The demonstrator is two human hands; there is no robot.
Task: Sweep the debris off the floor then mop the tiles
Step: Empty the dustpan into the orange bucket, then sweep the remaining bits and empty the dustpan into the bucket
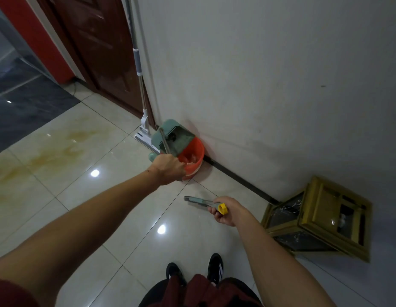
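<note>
A person stands on pale floor tiles (86,191) facing a white wall (259,74), both arms stretched toward the cleaning gear parked at its foot. The left hand (169,167) has its grip closed round the thin handle of a green dustpan (176,138), tipped over an orange bucket (191,157) that sits against the wall, apparently so the pan's contents fall into it; what is inside the bucket is too blurred to tell. The right hand (226,210), nearer the person and well apart from the bucket, has its grip curled round the yellow-capped end of a broom handle (203,202), the shaft seen almost end-on and held low, seemingly kept out of the way while the pan is dealt with. A mop (142,120) leans untouched against the wall just left of the bucket, its flat head on the floor, which suggests the mopping has not yet begun. A dark wooden door (97,52) stands farther left of the bucket. To its right, a brass-framed glass lantern (321,218) lies tilted on the floor by the wall and would obstruct any mop pass there. Yellowish stains mark the tiles far left of the bucket.
</note>
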